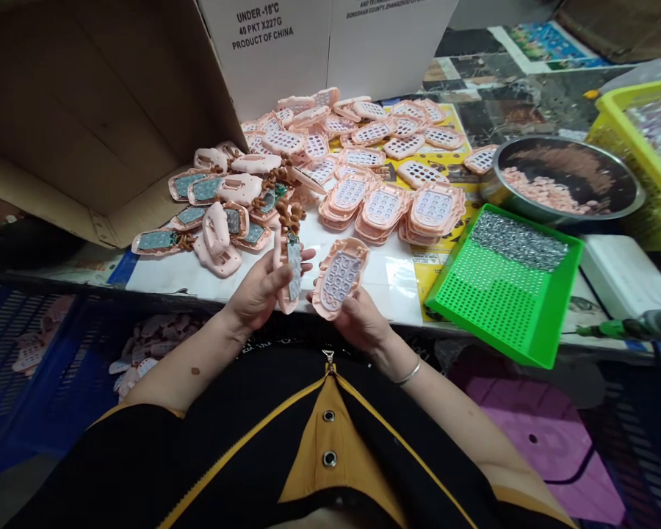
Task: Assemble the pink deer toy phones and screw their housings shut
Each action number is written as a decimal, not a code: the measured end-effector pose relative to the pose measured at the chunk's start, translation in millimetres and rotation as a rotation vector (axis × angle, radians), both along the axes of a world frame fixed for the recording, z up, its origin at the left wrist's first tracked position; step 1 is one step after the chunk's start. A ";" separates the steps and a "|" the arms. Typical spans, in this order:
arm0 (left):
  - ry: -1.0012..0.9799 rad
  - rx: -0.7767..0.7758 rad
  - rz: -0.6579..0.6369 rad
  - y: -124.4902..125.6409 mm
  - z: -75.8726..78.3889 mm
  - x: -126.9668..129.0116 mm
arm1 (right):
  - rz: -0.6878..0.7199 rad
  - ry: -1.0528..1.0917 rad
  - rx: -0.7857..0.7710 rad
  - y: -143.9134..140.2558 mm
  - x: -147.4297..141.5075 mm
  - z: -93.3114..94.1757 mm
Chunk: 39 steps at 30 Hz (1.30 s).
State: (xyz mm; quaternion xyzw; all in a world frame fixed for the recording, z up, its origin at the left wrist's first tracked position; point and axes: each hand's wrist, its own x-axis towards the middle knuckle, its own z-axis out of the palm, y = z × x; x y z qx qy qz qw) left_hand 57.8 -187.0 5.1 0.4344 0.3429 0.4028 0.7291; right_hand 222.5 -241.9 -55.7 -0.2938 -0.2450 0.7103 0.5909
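Observation:
My left hand (261, 286) is closed round a pink toy phone half (291, 275) with a grey-green circuit board inside, held on edge. A brown bear-shaped piece sticks up from its top end. Close by, my right hand (360, 316) grips another pink toy phone half (340, 279) fitted with a pale keypad, its inner side facing up. The two halves are apart. Beyond my right hand lie stacks of similar keypad halves (384, 206). Left of my left hand, several board-fitted halves with brown bear pieces (190, 217) lie heaped together.
A cardboard box (88, 110) lies open at left. On the right are a green tray (507, 308) of screws, a metal bowl (633, 191) with small pink parts, a yellow basket (611, 117) and a green-tipped power tool (628, 327). Blue crates (60, 397) stand below the table edge.

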 end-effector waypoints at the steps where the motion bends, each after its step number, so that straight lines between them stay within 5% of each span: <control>1: 0.041 -0.003 0.021 0.5 -1.5 1.1 | 0.000 -0.036 0.005 1.2 -2.0 0.9; 14: 0.226 0.191 -0.115 -0.4 -20.6 9.2 | 0.011 -0.212 0.056 7.4 -13.3 7.0; 22: 0.088 -0.001 -0.046 -4.2 -14.2 20.9 | 0.018 -0.295 0.105 5.9 -13.1 9.2; 30: 0.031 -0.051 -0.132 -5.8 -8.4 21.8 | -0.054 -0.553 0.156 4.0 -5.3 10.4; 36: -0.068 -0.112 -0.282 10.0 -20.2 5.8 | 0.292 -0.496 0.389 0.8 5.9 11.3; 39: -0.087 -0.159 -0.224 11.2 -23.8 4.2 | 0.207 -0.677 0.438 -3.1 6.5 11.8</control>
